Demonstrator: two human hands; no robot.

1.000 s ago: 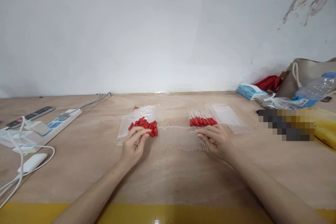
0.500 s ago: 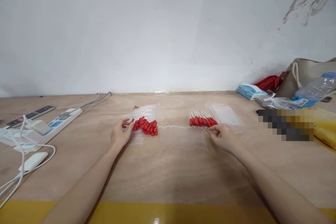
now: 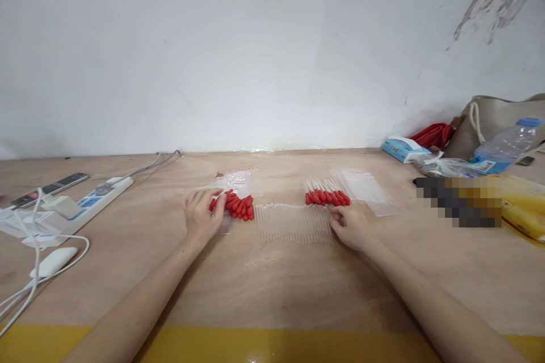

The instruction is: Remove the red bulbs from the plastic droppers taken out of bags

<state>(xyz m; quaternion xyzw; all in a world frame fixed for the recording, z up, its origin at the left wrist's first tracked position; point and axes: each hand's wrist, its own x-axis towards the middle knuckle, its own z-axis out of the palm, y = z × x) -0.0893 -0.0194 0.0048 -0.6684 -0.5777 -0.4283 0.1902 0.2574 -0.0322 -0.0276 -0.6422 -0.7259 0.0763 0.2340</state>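
Note:
A pile of red rubber dropper bulbs (image 3: 240, 207) lies left of centre on the table. My left hand (image 3: 202, 214) is at its left end, fingers curled round a red bulb and partly hiding the pile. In the middle, thin clear glass tubes (image 3: 292, 224) lie side by side in a row. At that row's right end is my right hand (image 3: 351, 227), thumb and fingertips closed on the top of a glass tube, which is hard to make out. Just above it rests a group of droppers (image 3: 327, 197), red bulbs towards me and pale tubes pointing away.
Clear plastic bags (image 3: 368, 190) lie flat behind the droppers, and another bag (image 3: 242, 181) lies behind the bulbs. On the left are a power strip (image 3: 104, 195), white cables and a phone (image 3: 51, 188). A tissue pack (image 3: 404, 149) and a plastic bottle (image 3: 508, 144) stand right.
My left hand has moved right and over the left end of the red bulb pile. My right hand has shifted slightly left and lower against the row of glass tubes.

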